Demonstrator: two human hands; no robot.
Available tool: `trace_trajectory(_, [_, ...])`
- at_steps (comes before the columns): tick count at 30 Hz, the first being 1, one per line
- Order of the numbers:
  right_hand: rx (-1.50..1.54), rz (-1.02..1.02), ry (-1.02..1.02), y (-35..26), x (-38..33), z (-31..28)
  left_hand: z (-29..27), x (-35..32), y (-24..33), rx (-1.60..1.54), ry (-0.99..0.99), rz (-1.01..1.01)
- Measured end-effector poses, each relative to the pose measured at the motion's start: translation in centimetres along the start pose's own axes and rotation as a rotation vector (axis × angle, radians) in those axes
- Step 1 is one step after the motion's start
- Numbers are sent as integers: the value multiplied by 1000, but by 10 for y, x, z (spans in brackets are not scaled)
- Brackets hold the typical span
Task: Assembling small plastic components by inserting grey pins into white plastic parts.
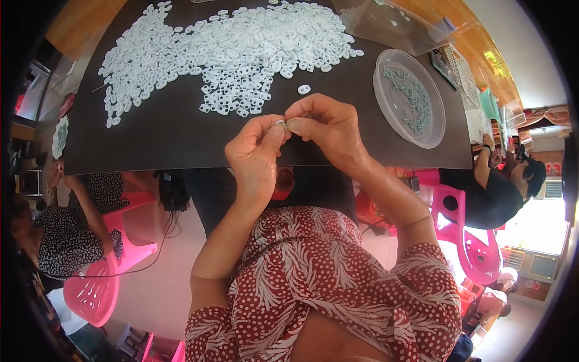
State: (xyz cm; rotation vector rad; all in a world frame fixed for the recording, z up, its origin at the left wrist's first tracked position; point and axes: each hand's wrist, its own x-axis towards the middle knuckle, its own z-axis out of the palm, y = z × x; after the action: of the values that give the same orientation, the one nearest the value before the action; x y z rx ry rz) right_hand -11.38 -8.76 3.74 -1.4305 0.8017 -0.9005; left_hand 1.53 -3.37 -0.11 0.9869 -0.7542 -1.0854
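Note:
My left hand (258,143) pinches a small white plastic piece (280,122) between thumb and fingertips, just above the table's near edge. Thumb and forefinger of my right hand (333,125) are pressed together right against it; whatever they grip is too small and covered to make out. A lone white two-holed oval piece (304,89) lies just beyond my right hand. Farther off spreads a large heap of white oval pieces (271,42). At its near side is a flat patch of white pieces with dark openings (238,87).
Right of my hands, a round clear plastic dish (381,99) holds thin grey-green bits (416,99). The dark table (163,139) carries a clear bin (386,27) at the far right. People sit on both sides, with pink plastic chairs (96,292) nearby.

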Motion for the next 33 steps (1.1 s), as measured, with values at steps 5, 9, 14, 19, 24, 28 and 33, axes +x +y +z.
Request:
trace_trajectory(5, [-119, -57, -2, 9, -1, -2, 1, 0, -2, -49, -3, -11])
trace_trajectory(9, [-291, -63, 26, 7, -1, 3, 1, -2, -2, -22, 8, 4])
trace_trajectory(14, [-546, -239, 114, 19, -7, 6, 4, -5, -6, -6, 11, 31])
trace_trajectory(19, [-510, -232, 133, 13, -4, -12, 0, -2, -2, -7, 4, -29])
trace_trajectory(24, [-892, -410, 197, 18, 32, -50, 1, 0, -1, -56, 17, -24])
trace_trajectory(28, [-1100, -526, 152, 31, 46, -51, 1, 1, 1, -46, 39, -40])
trace_trajectory(33, [-1166, -472, 105, 29, 48, -51, 1, 1, 1, -81, 36, -56])
